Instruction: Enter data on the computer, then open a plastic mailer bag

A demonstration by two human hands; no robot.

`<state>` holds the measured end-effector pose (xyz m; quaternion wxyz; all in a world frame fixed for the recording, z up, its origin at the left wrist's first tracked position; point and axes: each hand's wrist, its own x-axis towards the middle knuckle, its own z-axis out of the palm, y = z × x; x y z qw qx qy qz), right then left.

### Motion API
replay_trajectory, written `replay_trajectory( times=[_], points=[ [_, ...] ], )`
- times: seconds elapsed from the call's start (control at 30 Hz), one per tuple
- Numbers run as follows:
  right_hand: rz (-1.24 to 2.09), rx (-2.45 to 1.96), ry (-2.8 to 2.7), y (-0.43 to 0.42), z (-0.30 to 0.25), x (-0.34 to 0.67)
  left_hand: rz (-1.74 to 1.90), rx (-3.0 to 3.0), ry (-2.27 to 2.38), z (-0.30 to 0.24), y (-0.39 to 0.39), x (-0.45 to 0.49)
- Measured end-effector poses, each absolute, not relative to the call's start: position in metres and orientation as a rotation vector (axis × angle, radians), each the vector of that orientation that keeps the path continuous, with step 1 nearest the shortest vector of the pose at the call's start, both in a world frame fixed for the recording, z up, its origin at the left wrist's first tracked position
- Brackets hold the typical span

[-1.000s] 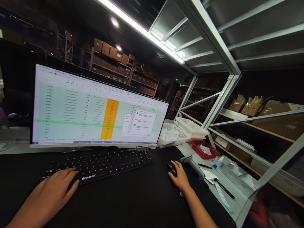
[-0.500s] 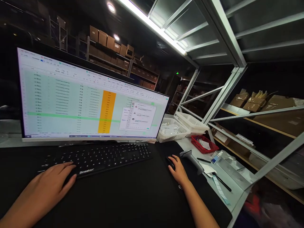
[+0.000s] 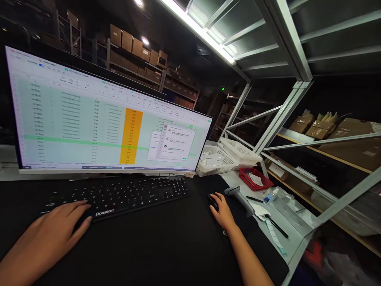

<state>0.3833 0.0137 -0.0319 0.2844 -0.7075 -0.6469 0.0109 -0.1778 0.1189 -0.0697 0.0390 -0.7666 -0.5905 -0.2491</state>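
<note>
My left hand (image 3: 56,224) rests on the left front part of a black keyboard (image 3: 133,198) marked "Bosston", its fingers stretched out over the keys and the thumb along the front edge. Around a black computer mouse (image 3: 213,201) curl the fingers of my right hand (image 3: 222,212); most of the mouse is hidden under them. Behind the keyboard stands a wide monitor (image 3: 80,119) showing a spreadsheet with an orange column, a green row and a small chat window. A grey handheld barcode scanner (image 3: 239,200) lies just right of my right hand.
Black desk mat (image 3: 154,250) lies under both hands. To the right are white plastic baskets (image 3: 218,169), a red tray (image 3: 254,184), a small bottle (image 3: 270,196), a black pen (image 3: 278,227) and a label strip (image 3: 274,236). Metal shelving (image 3: 285,115) with cardboard boxes rises beyond.
The view has shifted slightly, so the monitor, keyboard and left hand appear a little further left. Both hands keep their places on the keyboard and mouse.
</note>
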Motion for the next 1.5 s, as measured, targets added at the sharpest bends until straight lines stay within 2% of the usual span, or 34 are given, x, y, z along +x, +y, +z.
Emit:
replay_trajectory(
  times=[0.33, 0.7, 1.03, 1.5],
  points=[
    [0.024, -1.912, -1.725, 0.015, -0.034, 0.385, -0.794, -2.369, -1.828, -0.069, 0.118, -0.179],
    [-0.127, -1.791, -1.725, 0.017, -0.043, 0.391, -0.797, -2.362, -1.778, -0.059, 0.111, -0.172],
    [-0.126, -1.929, -1.671, 0.016, -0.039, 0.388, -0.77, -2.361, -1.794, -0.051, 0.106, -0.17],
    [-0.083, -1.977, -1.677, 0.013, -0.032, 0.382, -0.79, -2.354, -1.756, -0.08, 0.122, -0.181]
  ],
)
